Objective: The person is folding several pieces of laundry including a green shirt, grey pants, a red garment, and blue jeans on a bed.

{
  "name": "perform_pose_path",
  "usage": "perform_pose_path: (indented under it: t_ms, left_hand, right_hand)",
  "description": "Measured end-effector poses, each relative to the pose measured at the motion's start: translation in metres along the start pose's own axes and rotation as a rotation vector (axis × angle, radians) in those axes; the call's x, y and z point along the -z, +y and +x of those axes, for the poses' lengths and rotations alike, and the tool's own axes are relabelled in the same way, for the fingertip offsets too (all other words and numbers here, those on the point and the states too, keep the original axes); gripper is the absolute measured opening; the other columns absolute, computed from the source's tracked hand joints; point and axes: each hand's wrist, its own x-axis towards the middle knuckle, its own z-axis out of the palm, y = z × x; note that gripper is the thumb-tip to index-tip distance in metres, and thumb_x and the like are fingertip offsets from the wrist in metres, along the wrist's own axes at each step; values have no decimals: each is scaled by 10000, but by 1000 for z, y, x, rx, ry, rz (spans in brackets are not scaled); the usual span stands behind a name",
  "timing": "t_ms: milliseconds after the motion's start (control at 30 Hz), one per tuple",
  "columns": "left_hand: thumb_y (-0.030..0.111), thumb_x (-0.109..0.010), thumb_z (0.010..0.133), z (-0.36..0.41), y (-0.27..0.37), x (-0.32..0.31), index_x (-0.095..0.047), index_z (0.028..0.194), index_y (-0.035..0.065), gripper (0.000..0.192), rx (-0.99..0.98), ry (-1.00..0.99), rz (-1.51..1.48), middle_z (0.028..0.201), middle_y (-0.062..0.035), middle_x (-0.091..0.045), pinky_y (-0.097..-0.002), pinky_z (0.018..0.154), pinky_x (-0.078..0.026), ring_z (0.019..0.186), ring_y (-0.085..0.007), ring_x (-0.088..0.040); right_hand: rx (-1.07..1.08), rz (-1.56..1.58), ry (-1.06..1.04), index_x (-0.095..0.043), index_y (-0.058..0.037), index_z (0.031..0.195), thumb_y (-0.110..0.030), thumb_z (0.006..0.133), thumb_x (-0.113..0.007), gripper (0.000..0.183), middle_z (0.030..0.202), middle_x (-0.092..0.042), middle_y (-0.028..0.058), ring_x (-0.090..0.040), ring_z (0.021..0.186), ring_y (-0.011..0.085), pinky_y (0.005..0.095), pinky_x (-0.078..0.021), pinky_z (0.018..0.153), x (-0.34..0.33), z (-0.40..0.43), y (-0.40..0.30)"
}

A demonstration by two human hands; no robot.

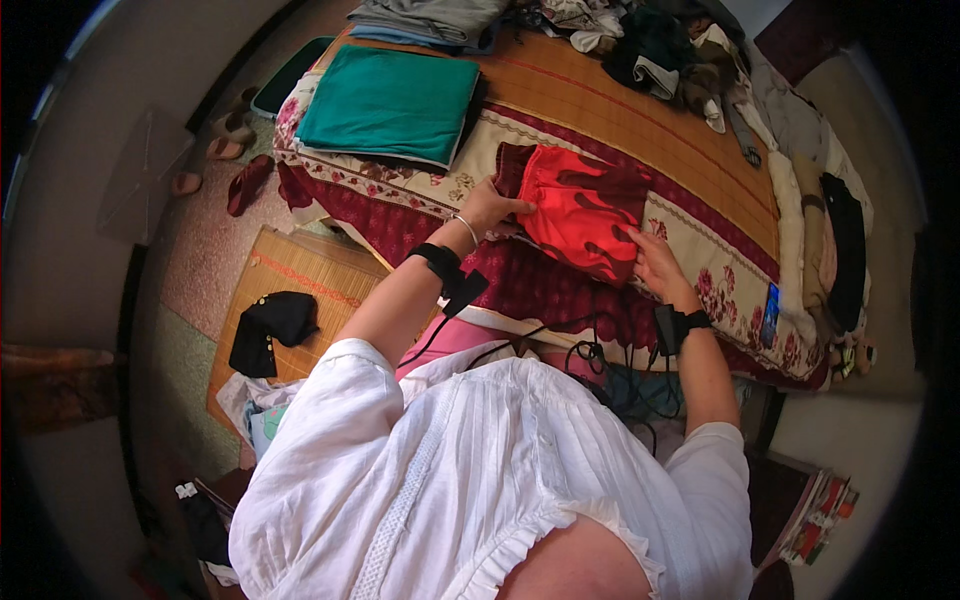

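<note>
Between my hands is a folded red garment [574, 210] with dark maroon flame-like patches, above the near edge of a bed. My left hand [493, 206] grips its left edge, thumb on top and fingers underneath. At its lower right edge, my right hand [657, 259] pinches the cloth the same way. A darker maroon part [513, 165] shows at the garment's left end. Beneath it lies a floral and maroon bedspread [442, 206]. To the left on the bed is a folded green cloth [390, 105].
A bamboo mat [577, 94] covers the bed's middle. Heaped clothes [660, 56] lie at the far right, folded grey clothes [431, 19] at the far left. A phone [770, 315] rests near the right edge. Black cables [592, 349] hang before me. A black garment [274, 330] lies lower left.
</note>
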Motion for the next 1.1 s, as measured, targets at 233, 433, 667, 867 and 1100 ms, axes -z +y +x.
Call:
perform_pose_path:
  t_ms: [233, 433, 667, 867, 1100]
  left_hand:
    - [52, -712, 758, 8, 1, 7, -554, 1007, 20, 297, 80, -142, -147, 868, -64, -640, -290, 587, -562, 736, -177, -645]
    - [101, -634, 833, -2, 48, 22, -585, 1004, 34, 190, 45, -292, -374, 837, -42, -635, -277, 587, -550, 665, -144, -623]
    - [76, -602, 860, -19, 122, 86, -642, 896, 7, 88, -97, -319, -443, 716, -12, -567, -262, 552, -531, 590, -83, -538]
    - [81, -611, 857, 1, 170, 159, -626, 893, 34, 61, -267, -307, -391, 771, -23, -612, -260, 581, -535, 641, -119, -598]
    - [57, -575, 880, 19, 194, 252, -561, 1028, 48, 149, -466, -183, -329, 916, -58, -639, -278, 657, -552, 763, -149, -637]
  right_hand:
    - [86, 173, 100, -534, -8, 1170, -243, 941, -518, 329, 1142, -599, 117, -599, 1024, 230, 362, -508, 866, -31, 5, -2]
    - [152, 209, 60, -540, -25, 1155, -245, 932, -529, 314, 1093, -616, 108, -620, 962, 223, 375, -512, 853, -74, -32, -62]
    - [263, 143, -108, -533, -42, 1151, -190, 942, -499, 258, 1077, -621, 98, -629, 939, 191, 341, -536, 810, -140, -51, -132]
    - [367, 151, -270, -523, -50, 1164, -163, 945, -489, 248, 1089, -617, 97, -637, 909, 193, 329, -541, 798, -206, 6, -168]
    - [751, 128, -255, -508, -20, 1180, -183, 916, -523, 311, 1118, -600, 99, -575, 1001, 190, 316, -465, 873, -302, 112, -166]
